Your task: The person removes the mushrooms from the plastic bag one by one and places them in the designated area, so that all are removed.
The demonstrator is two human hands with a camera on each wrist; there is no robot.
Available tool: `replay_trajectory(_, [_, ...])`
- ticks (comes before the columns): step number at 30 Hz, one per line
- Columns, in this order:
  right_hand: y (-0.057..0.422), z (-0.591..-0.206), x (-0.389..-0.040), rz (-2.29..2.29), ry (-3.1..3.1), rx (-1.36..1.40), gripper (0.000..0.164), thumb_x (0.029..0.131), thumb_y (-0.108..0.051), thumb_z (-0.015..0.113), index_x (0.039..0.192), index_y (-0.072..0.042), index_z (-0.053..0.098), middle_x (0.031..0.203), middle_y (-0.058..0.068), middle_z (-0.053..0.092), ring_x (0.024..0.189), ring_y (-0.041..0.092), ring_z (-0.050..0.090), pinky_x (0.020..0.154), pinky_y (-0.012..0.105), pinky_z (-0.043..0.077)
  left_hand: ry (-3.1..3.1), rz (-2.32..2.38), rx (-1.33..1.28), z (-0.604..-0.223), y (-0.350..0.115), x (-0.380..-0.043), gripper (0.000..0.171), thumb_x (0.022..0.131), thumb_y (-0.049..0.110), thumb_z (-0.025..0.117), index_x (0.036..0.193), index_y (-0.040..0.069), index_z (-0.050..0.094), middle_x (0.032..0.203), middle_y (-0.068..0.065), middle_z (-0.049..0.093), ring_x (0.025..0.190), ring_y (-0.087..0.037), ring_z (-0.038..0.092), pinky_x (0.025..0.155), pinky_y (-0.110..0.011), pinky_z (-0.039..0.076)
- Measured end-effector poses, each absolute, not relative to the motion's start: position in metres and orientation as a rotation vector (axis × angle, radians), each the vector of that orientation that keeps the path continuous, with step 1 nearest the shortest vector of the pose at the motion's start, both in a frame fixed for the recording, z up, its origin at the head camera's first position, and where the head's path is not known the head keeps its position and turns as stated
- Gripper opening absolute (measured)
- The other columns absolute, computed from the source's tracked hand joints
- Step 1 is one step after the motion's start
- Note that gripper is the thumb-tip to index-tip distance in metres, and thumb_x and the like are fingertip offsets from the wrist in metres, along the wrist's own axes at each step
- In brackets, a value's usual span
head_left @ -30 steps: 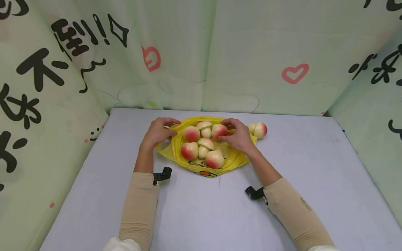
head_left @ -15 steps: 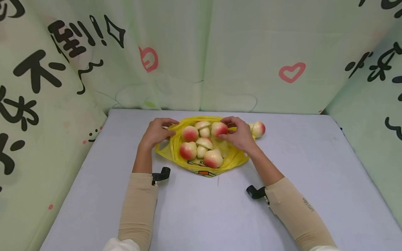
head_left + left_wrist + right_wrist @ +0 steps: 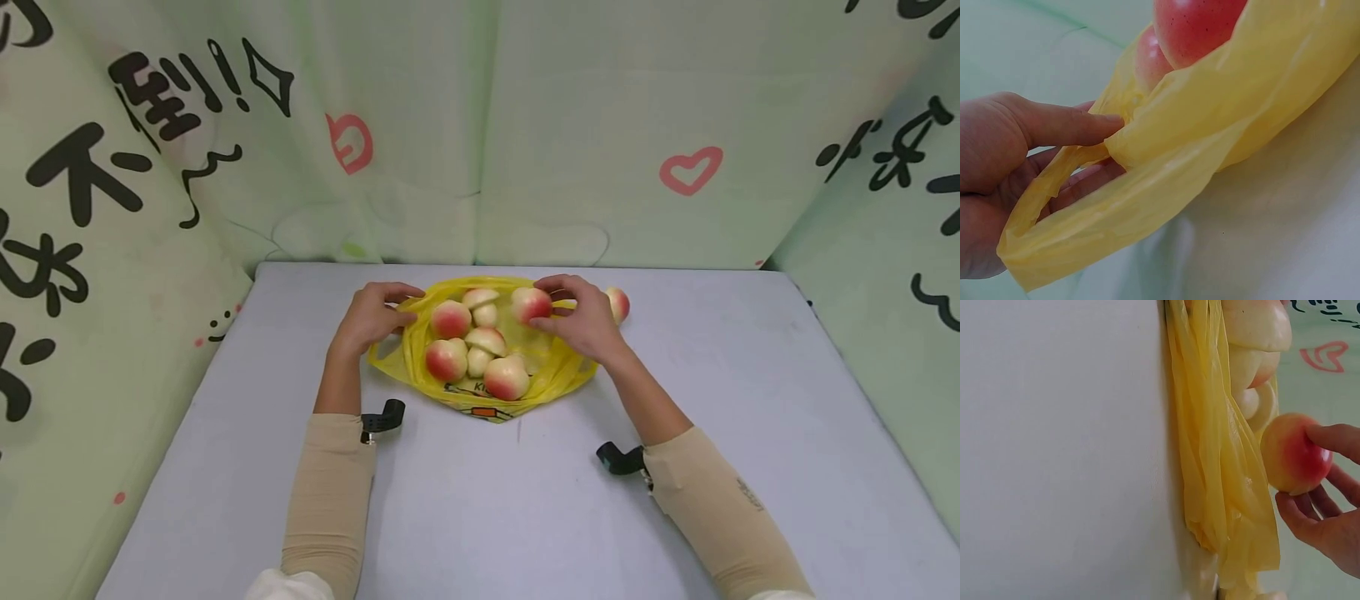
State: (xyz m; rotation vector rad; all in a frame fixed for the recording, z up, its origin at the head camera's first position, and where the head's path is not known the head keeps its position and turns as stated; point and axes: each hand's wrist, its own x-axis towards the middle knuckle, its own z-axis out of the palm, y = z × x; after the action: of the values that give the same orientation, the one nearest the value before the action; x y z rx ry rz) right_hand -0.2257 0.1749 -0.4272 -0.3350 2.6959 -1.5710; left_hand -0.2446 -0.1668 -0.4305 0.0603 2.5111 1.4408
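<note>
A yellow plastic bag (image 3: 553,367) lies spread on the table, its mouth gaping. Several red-and-cream model mushrooms (image 3: 451,319) sit in it, some showing a stem under the cap. My left hand (image 3: 375,317) pinches the bag's left edge between thumb and fingers, beside a handle loop (image 3: 1066,250). At the bag's right side my right hand (image 3: 581,321) holds one mushroom (image 3: 531,306) by its red cap, thumb on one side and fingers on the other. In the right wrist view this held mushroom (image 3: 1296,453) is apart from the others.
Another mushroom (image 3: 618,306) lies outside the bag, partly hidden behind my right hand. The white table (image 3: 480,500) extends around the bag. A pale green printed curtain (image 3: 585,167) hangs behind and at both sides. Black cameras (image 3: 386,415) stick out from my forearms.
My right hand has drawn its mushroom slightly right and back, away from the mushrooms in the bag. It now covers more of the mushroom outside. The left hand keeps its hold.
</note>
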Motion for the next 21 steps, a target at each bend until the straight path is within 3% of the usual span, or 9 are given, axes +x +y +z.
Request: replay_trajectory(21, [0.195,-0.417,-0.217,-1.59,2.748,-0.326,0.052,0.088,-0.012,0.084,0.136,-0.007,0.064,0.137,0.012,0.063,0.122,0.032,0.061,0.105,0.049,0.056,2.502,1.439,0.037,-0.432,-0.166,-0.244,0.037,0.097,0.003,0.07,0.133,0.011,0.07,0.134,-0.014,0.065,0.11,-0.031,0.066,0.09,-0.038,0.064])
